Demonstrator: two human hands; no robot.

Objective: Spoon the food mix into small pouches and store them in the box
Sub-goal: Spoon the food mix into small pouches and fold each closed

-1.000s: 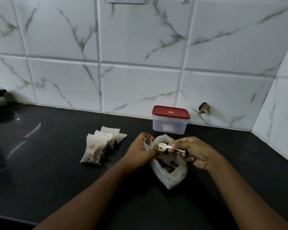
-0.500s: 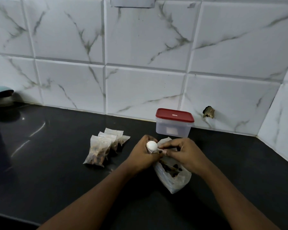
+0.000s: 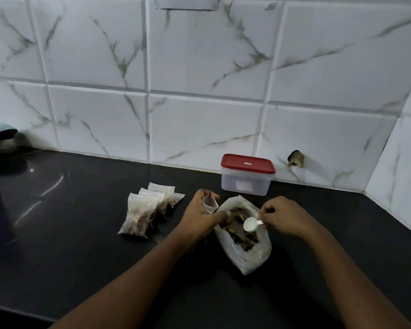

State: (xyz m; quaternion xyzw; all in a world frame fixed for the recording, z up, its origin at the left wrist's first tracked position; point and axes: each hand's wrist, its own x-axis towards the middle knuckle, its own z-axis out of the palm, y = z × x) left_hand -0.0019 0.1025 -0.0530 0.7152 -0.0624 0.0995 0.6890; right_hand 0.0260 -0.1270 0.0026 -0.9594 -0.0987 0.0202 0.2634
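My left hand [image 3: 199, 219] grips a small clear pouch [image 3: 210, 203] with its mouth held open, beside a large plastic bag [image 3: 244, 254] of dark food mix lying on the black counter. My right hand [image 3: 282, 216] pinches the handle of a small white spoon [image 3: 251, 224], whose bowl hangs over the open bag. Several filled pouches [image 3: 140, 213] lie in a cluster to the left. A clear box with a red lid [image 3: 247, 175], closed, stands against the wall behind the bag.
The black counter [image 3: 81, 233] runs to a marble-tiled wall and turns a corner at the right. A pale blue and dark object [image 3: 0, 138] sits at the far left edge. A broken hole in the tile [image 3: 296, 158] lies right of the box.
My right hand has drawn the spoon away from the small pouch and moved it right, down over the open bag. My left hand still holds the pouch.
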